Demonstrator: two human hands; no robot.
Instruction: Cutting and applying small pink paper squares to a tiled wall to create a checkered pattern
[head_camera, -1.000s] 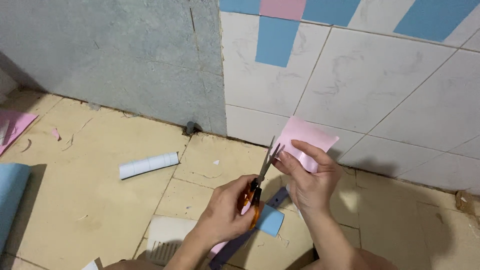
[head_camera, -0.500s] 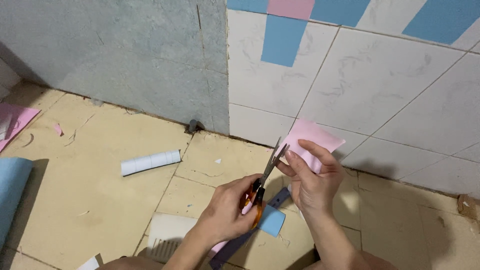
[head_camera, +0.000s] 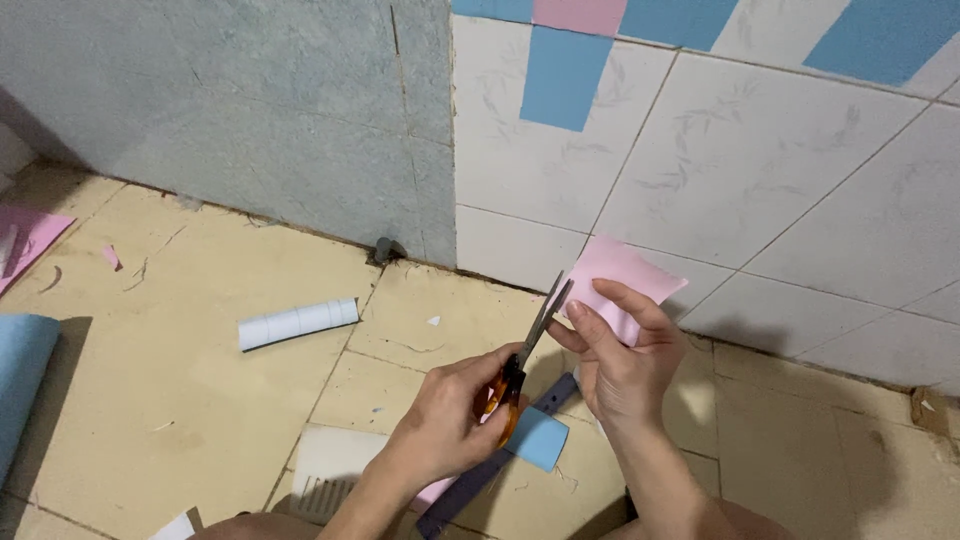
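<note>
My left hand grips the orange handles of a pair of scissors, with the blades pointing up and to the right. The blade tips meet the left edge of a small pink sheet. My right hand pinches that sheet from below and holds it up in front of the white tiled wall. Under my hands, a light blue cut piece and a dark strip like a ruler lie on the floor.
On the beige floor tiles lie a white paper roll, a blue roll at the left edge and a pink sheet at far left. A white grate lies near my left arm. Blue panels and pink ones are stuck on the wall.
Both hands have stayed together with the scissors at the pink sheet's edge. They have only drifted slightly in the view.
</note>
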